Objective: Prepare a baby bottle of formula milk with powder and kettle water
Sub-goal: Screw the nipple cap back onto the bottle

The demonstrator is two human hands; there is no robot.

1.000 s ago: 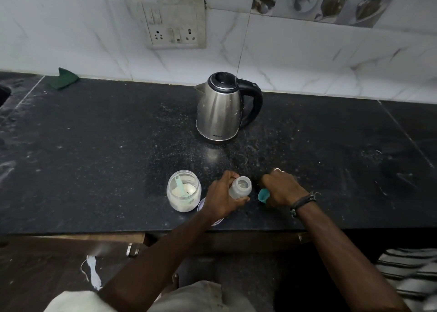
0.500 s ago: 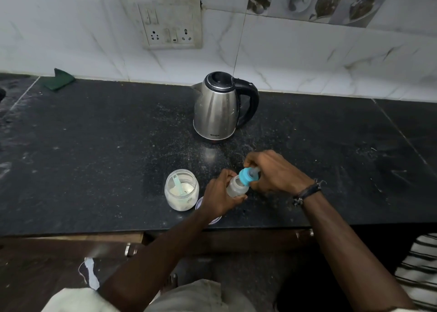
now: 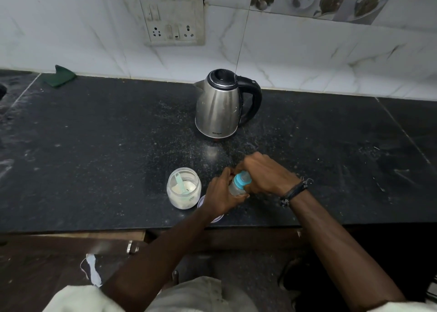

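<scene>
A small clear baby bottle is tilted above the black counter, near its front edge. My left hand grips the bottle's body from the left. My right hand curls over the blue teat cap sitting on the bottle's neck. An open clear jar of white powder with a pale green scoop inside stands just left of my hands. The steel kettle with a black handle stands behind them, its lid closed.
A round lid lies on the counter, mostly hidden under my left wrist. A green cloth sits at the back left by the tiled wall. A socket panel is on the wall above.
My right hand lifted the blue cap from the counter, brought it onto the bottle's neck, and now covers it. My left hand kept holding the bottle.
</scene>
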